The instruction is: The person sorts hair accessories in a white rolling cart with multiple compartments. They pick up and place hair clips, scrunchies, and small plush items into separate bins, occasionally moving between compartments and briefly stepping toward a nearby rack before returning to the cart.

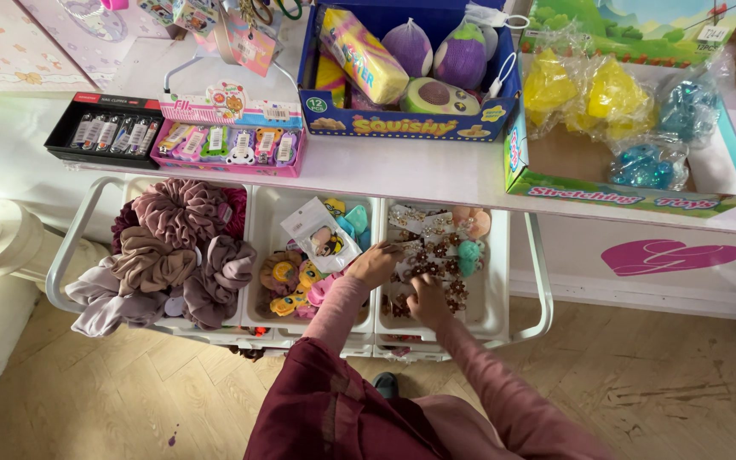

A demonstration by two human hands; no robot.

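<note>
White plastic bin (494,298), rightmost of three in a low rack, holds small brown flower hair clips (426,255) on cards. Left hand (374,262) reaches over the bin's left edge, fingers bent among the clips; whether it grips one cannot be told. Right hand (428,300) rests curled on the clips nearer the front. Left bin: scrunchies (172,255). Pink surface (419,170) above carries toy boxes.

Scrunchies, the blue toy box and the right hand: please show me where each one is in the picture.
scrunchies (172,247), head view, on the mauve fabric in the left bin.
blue toy box (402,126), head view, on its front wall.
right hand (426,300), head view, on the back of the hand.
</note>
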